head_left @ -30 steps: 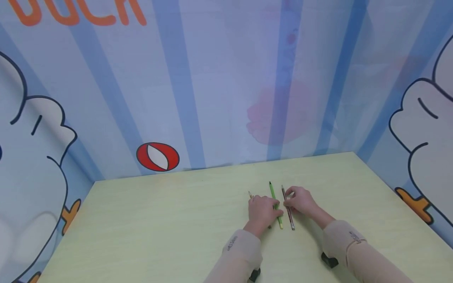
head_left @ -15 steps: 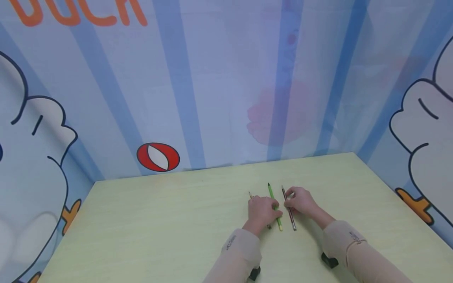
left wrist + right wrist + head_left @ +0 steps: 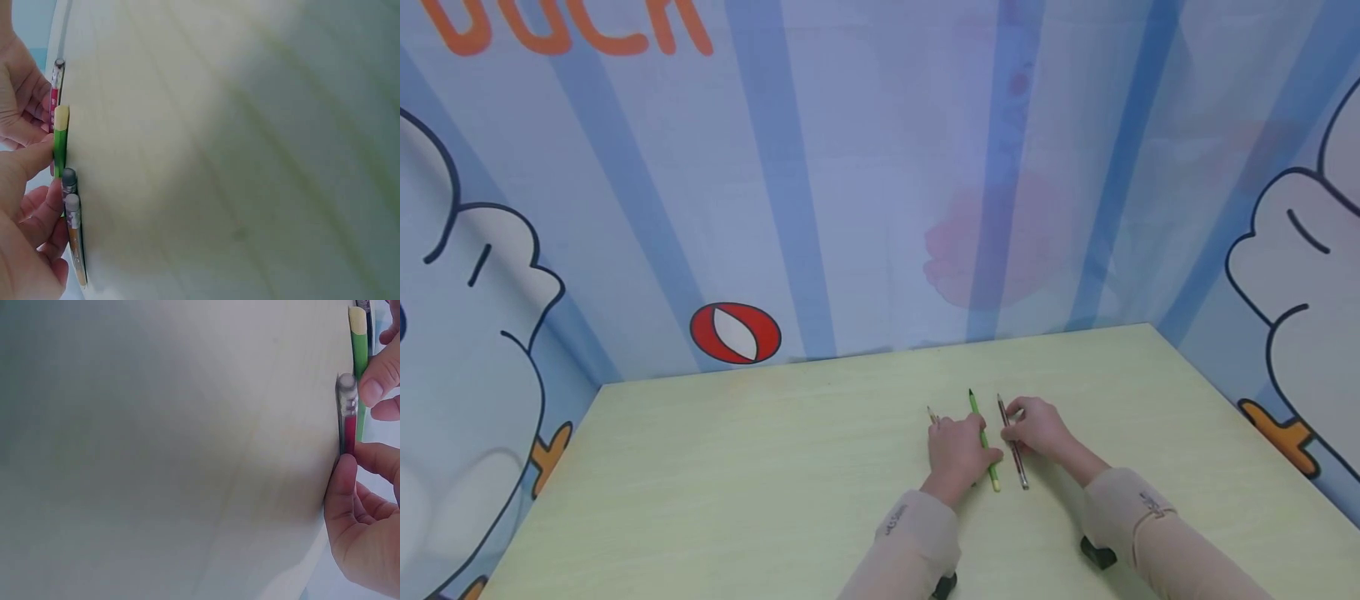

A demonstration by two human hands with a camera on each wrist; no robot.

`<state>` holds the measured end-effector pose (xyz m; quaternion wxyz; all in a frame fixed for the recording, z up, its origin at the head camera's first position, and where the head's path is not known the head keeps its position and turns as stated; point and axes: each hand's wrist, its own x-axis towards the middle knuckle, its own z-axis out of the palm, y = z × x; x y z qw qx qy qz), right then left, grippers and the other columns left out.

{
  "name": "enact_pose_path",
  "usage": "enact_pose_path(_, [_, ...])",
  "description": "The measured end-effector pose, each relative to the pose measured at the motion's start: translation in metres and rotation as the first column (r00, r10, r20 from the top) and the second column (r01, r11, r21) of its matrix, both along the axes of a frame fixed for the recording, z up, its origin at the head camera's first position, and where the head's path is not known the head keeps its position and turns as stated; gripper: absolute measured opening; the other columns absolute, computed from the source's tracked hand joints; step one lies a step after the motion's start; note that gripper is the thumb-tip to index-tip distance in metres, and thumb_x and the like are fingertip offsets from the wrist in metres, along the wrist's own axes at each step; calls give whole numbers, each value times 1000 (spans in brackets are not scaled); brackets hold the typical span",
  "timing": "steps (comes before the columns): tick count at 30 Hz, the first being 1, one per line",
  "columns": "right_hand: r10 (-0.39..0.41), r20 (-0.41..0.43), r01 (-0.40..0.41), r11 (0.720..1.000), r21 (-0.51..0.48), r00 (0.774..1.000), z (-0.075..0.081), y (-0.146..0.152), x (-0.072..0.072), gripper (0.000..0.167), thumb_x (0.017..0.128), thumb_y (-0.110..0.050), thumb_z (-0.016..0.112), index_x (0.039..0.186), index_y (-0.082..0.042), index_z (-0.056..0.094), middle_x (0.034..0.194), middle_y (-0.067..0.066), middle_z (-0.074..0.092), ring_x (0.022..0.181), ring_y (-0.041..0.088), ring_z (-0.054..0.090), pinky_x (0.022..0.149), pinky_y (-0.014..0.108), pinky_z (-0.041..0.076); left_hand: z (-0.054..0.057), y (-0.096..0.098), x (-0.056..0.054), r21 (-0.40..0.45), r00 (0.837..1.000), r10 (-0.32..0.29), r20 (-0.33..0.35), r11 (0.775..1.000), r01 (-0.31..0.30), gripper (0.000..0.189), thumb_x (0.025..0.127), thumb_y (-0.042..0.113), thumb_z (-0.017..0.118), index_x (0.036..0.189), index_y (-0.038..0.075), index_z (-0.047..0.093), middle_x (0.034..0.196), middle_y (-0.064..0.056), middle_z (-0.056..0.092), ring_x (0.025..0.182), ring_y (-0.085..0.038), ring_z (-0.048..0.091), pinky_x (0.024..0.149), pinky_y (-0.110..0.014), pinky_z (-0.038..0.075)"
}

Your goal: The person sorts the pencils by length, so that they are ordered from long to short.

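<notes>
My left hand point(image 3: 957, 450) pinches a green pencil point(image 3: 983, 442) with a yellow end between thumb and finger, low over the table. Under that hand lie two more pencils: one with a dark eraser point(image 3: 69, 178) and a tan one with a pale eraser point(image 3: 74, 219). The head view shows just one pencil tip point(image 3: 931, 413) beyond the knuckles. To the right, my right hand point(image 3: 1040, 427) holds a dark red pencil point(image 3: 1017, 458) between thumb and fingers, its metal eraser end towards me. All the pencils point away from me, roughly side by side.
The pale yellow-green table point(image 3: 737, 483) ends at a blue striped backdrop point(image 3: 880, 167). Cartoon-printed side panels point(image 3: 1300, 275) stand at left and right. Black wrist-worn pieces point(image 3: 1097, 552) show under the beige sleeves point(image 3: 1157, 525).
The green pencil has slid slightly towards me, and its far tip has shifted a little left. My left hand has changed its hold slightly. The right hand has barely moved.
</notes>
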<state>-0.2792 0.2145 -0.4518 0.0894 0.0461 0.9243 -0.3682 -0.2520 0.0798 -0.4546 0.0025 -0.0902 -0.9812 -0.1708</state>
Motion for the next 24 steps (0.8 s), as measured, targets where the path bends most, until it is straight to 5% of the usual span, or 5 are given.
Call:
enact_pose_path(6, [4,4,-4,1000,0,1000,-1,0,0,32,74,-4,62,104,4,54,70,8,59,50,13,51,49,24,43,-1,1,0,6,1000,13,20,1000,-13,47,69,47,68,108,21,59,89,5,66,88,-18,54,81,-30,34])
enact_pose_path(13, [17,1,-17,1000,-8,1000,0,0,2,32,75,-4,60,104,6,53,71,9,60,53,12,54,50,25,46,0,0,-1,6,1000,7,15,1000,-8,25,71,38,68,87,20,62,67,6,57,76,-16,50,75,-30,33])
enact_pose_path(19, [32,-38,-33,999,-27,999,0,1,4,29,74,-2,59,101,7,54,69,9,61,50,12,54,48,26,46,-2,1,-1,4,1000,7,7,1000,-7,40,71,35,67,108,23,61,96,5,66,87,-18,54,79,-31,34])
enact_pose_path(24, [26,-39,-27,999,-23,999,1,0,4,30,73,-1,59,101,7,54,69,10,61,50,12,54,48,25,46,-3,1,-1,1,1000,8,-8,1000,-8,41,70,36,67,108,22,61,97,5,66,84,-17,52,76,-30,33])
